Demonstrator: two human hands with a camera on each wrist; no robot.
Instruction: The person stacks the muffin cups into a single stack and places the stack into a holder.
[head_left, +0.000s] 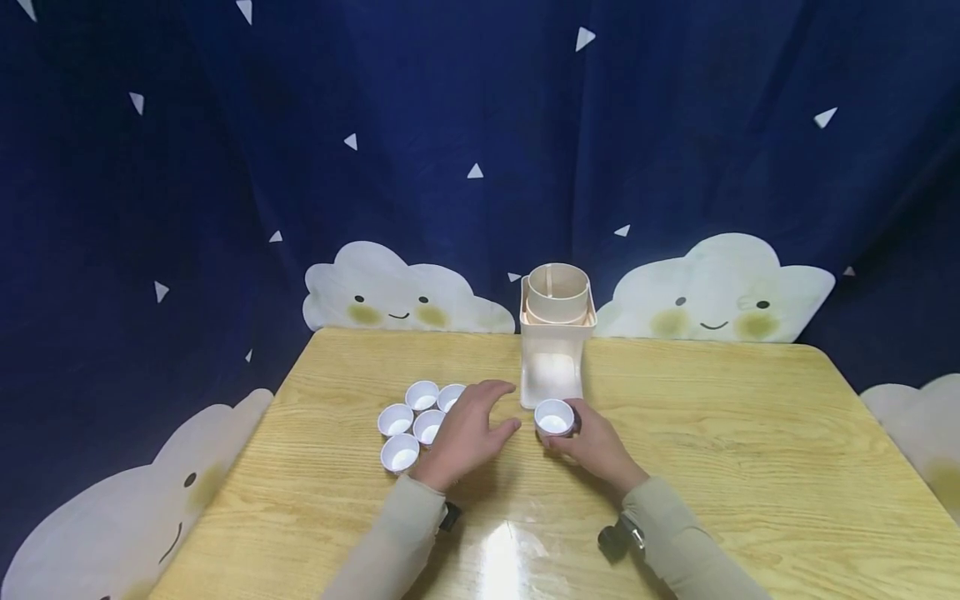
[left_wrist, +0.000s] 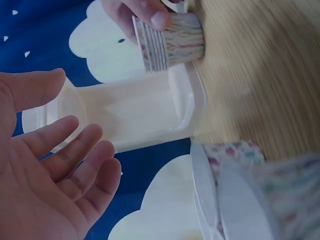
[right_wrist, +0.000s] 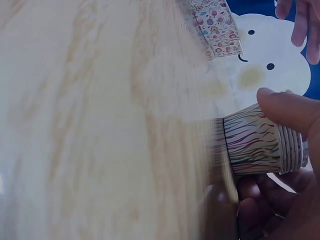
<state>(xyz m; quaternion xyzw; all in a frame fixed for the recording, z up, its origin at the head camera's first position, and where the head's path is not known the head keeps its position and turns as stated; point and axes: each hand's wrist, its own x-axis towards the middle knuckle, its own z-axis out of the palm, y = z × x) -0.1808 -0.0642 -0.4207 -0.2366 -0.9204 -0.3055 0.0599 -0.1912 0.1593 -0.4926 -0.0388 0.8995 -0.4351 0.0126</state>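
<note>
My right hand point(head_left: 594, 446) grips a short stack of nested paper cups point(head_left: 555, 417) with a wavy coloured pattern, white inside. In the right wrist view the thumb lies along one side of the stack point(right_wrist: 255, 142) and fingers curl round the other; several rims show together. My left hand point(head_left: 468, 429) is in the air with thumb and fingers apart, holding nothing. Beside and partly behind it stand several white-lined paper cups point(head_left: 400, 452). Just behind the held stack stands a cream plastic stand point(head_left: 551, 367) with a round open tube point(head_left: 558, 292) on top.
The wooden table point(head_left: 750, 433) ends at a dark blue curtain point(head_left: 450, 100) printed with clouds and white triangles. Cameras are strapped to both wrists, the right wrist camera point(head_left: 615, 542) hanging low over the tabletop.
</note>
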